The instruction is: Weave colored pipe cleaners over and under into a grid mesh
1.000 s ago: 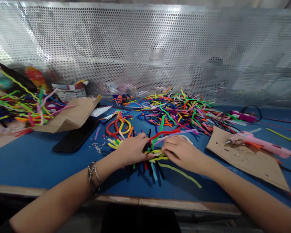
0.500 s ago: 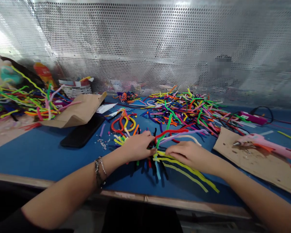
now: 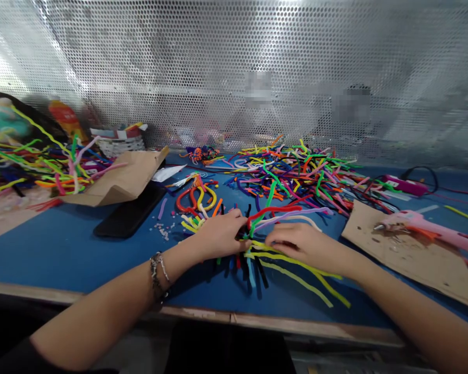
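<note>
A bundle of many-coloured pipe cleaners (image 3: 251, 272) lies near the table's front edge, its short ends sticking out around my left hand (image 3: 223, 234). The fingers of that hand are closed over the bundle's middle and hide part of it. From the same spot, long yellow pipe cleaners (image 3: 304, 264) run to the right, with red, lilac and white ones above them. My right hand (image 3: 296, 241) pinches a yellow strand close to the bundle. Behind the left hand rest scissors (image 3: 187, 200) with red and yellow handles.
A large heap of pipe cleaners (image 3: 296, 171) lies at the back, another (image 3: 31, 161) at the left. A pink glue gun (image 3: 432, 228) rests on cardboard (image 3: 409, 259) at the right. A black phone (image 3: 128, 213) lies partly under brown paper (image 3: 120, 174). Perforated metal (image 3: 203, 62) closes the back.
The view has shifted slightly. Both hands keep nearly the same place, and another yellow strand end now shows beneath the right hand's wrist.
</note>
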Tool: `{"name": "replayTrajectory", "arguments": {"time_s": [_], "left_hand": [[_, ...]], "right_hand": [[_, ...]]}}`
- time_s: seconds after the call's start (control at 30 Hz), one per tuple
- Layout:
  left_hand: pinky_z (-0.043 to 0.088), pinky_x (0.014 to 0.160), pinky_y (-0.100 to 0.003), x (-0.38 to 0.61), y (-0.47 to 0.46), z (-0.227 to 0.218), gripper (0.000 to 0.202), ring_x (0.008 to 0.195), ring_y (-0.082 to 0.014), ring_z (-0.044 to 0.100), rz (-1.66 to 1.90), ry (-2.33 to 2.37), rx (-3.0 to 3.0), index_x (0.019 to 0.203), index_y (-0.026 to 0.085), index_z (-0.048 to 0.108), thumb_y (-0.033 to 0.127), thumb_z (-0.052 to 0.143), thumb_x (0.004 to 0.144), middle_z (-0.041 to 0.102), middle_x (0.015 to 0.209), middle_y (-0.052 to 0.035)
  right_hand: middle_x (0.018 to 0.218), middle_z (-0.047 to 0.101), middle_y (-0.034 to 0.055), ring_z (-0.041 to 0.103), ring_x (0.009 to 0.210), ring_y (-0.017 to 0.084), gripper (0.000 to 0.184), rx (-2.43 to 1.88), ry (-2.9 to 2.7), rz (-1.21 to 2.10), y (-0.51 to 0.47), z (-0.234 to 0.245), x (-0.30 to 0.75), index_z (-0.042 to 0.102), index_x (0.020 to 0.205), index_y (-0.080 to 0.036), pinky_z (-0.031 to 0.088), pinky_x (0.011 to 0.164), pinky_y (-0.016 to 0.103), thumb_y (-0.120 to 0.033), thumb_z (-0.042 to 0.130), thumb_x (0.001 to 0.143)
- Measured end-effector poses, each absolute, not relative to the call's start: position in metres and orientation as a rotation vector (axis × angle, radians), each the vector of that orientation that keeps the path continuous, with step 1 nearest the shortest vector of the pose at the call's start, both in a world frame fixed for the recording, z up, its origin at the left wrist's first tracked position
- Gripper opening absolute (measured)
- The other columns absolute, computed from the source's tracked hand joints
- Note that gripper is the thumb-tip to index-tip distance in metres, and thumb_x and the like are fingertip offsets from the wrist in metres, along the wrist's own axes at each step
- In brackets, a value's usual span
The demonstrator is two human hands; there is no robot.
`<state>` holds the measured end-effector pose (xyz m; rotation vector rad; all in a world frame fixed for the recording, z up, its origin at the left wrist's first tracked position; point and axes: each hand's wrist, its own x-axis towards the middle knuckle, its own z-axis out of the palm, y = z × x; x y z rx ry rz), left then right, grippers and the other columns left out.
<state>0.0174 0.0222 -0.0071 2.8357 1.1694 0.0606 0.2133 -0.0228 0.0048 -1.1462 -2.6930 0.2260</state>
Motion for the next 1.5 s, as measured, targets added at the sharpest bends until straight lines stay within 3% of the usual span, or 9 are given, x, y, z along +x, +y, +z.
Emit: {"name": "replayTrajectory", "arguments": {"time_s": [0.23, 0.43, 0.63, 0.73, 0.83, 0.93, 1.3, 1.5], "left_hand": [[0.045, 0.063, -0.030, 0.020, 0.021, -0.007, 0.027, 0.081, -0.0215, 0.057, 0.058, 1.186, 2.836, 0.094, 0.018, 0.050, 0.040, 0.043, 0.081, 0.052, 0.095, -0.0045], [0.044, 0.063, -0.028, 0.020, 0.022, -0.006, 0.026, 0.080, -0.0206, 0.057, 0.053, 1.159, 2.839, 0.094, 0.019, 0.050, 0.041, 0.045, 0.080, 0.052, 0.095, -0.0037], [0.043, 0.059, -0.027, 0.020, 0.023, -0.008, 0.028, 0.077, -0.0195, 0.057, 0.061, 1.167, 2.838, 0.092, 0.019, 0.050, 0.043, 0.045, 0.079, 0.052, 0.094, -0.0034], [0.043, 0.059, -0.027, 0.020, 0.023, -0.009, 0.027, 0.077, -0.0186, 0.057, 0.077, 1.162, 2.834, 0.092, 0.019, 0.050, 0.042, 0.046, 0.078, 0.051, 0.094, -0.0032], [0.043, 0.061, -0.027, 0.020, 0.023, -0.009, 0.027, 0.079, -0.0190, 0.057, 0.070, 1.164, 2.831, 0.092, 0.018, 0.050, 0.042, 0.046, 0.079, 0.051, 0.095, -0.0035], [0.043, 0.061, -0.028, 0.021, 0.022, -0.007, 0.029, 0.079, -0.0200, 0.057, 0.049, 1.168, 2.836, 0.092, 0.018, 0.050, 0.043, 0.044, 0.079, 0.051, 0.096, -0.0043], [0.040, 0.060, -0.026, 0.019, 0.027, -0.009, 0.024, 0.073, -0.0170, 0.055, 0.114, 1.116, 2.835, 0.086, 0.018, 0.051, 0.040, 0.042, 0.084, 0.051, 0.087, -0.0028], [0.039, 0.061, -0.024, 0.019, 0.030, -0.011, 0.017, 0.076, -0.0165, 0.054, 0.175, 1.108, 2.751, 0.085, 0.019, 0.053, 0.036, 0.049, 0.082, 0.051, 0.085, -0.0008]], "right_hand": [[0.080, 0.059, 0.0034, 0.053, 0.071, 0.013, 0.016, -1.113, -2.745, 0.176, -0.023, 0.004, 0.215, 0.060, 0.088, -0.017, 0.039, 0.063, 0.023, -0.022, 0.046, 0.084], [0.081, 0.061, 0.0046, 0.055, 0.071, 0.014, 0.022, -1.192, -2.714, -0.043, -0.021, 0.004, 0.215, 0.060, 0.088, -0.016, 0.039, 0.064, 0.024, -0.012, 0.038, 0.085], [0.081, 0.059, 0.0063, 0.054, 0.068, 0.016, 0.024, -1.255, -2.783, -0.418, -0.016, 0.001, 0.218, 0.063, 0.087, -0.017, 0.040, 0.063, 0.028, -0.009, 0.041, 0.083], [0.095, 0.056, 0.0095, 0.051, 0.088, 0.022, 0.018, -1.256, -2.714, -0.504, -0.017, 0.001, 0.219, 0.065, 0.088, -0.019, 0.040, 0.076, 0.036, -0.017, 0.049, 0.080], [0.115, 0.047, 0.0109, 0.039, 0.109, 0.029, 0.023, -1.252, -2.661, -0.442, -0.021, 0.006, 0.220, 0.064, 0.097, -0.024, 0.032, 0.089, 0.047, -0.030, 0.059, 0.075], [0.114, 0.048, 0.0100, 0.038, 0.110, 0.029, 0.023, -1.279, -2.692, -0.255, -0.022, 0.009, 0.221, 0.065, 0.094, -0.026, 0.029, 0.091, 0.050, -0.038, 0.057, 0.076], [0.108, 0.051, 0.0086, 0.045, 0.100, 0.023, 0.010, -1.193, -2.675, -0.145, -0.021, 0.003, 0.221, 0.063, 0.078, -0.019, 0.035, 0.084, 0.041, -0.020, 0.052, 0.080], [0.073, 0.055, 0.0035, 0.050, 0.072, 0.014, 0.020, -0.996, -2.853, -0.027, -0.030, 0.009, 0.212, 0.058, 0.076, -0.016, 0.038, 0.065, 0.026, -0.004, 0.042, 0.075]]}}
